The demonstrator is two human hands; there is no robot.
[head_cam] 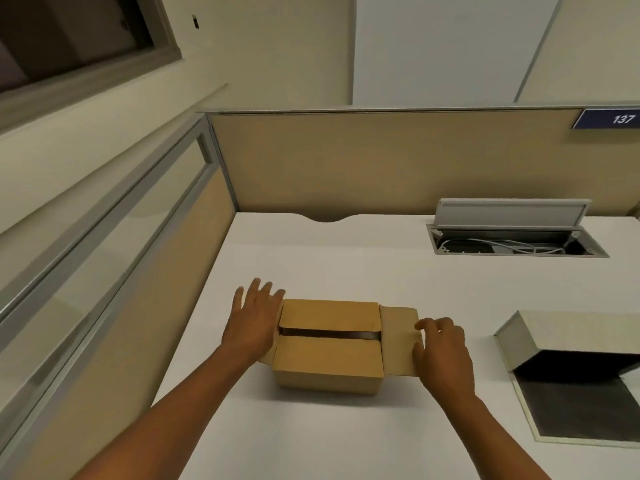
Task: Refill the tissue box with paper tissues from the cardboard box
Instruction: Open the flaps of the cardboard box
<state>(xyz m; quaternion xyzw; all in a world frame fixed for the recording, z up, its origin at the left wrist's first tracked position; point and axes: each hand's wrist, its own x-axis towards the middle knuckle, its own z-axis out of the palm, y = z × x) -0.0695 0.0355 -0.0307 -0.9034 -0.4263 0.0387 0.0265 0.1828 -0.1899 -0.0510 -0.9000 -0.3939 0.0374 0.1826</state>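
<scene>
A brown cardboard box (329, 355) sits on the white desk (346, 438) in front of me. Its two long top flaps lie almost shut, with a dark gap between them. My left hand (254, 322) rests flat, fingers spread, against the box's left end and covers most of the left side flap. On the right, a side flap (398, 336) is folded outward, and my right hand (441, 351) lies on it with fingers bent over its edge. The box's contents are hidden. An open grey tissue box (540, 337) with a dark inside stands at the right.
Beige partition panels (381, 161) close the desk at the back and left. An open cable hatch (512, 242) with white cables is set into the desk at the back right. A blue sign reading 137 (609, 118) hangs on the partition.
</scene>
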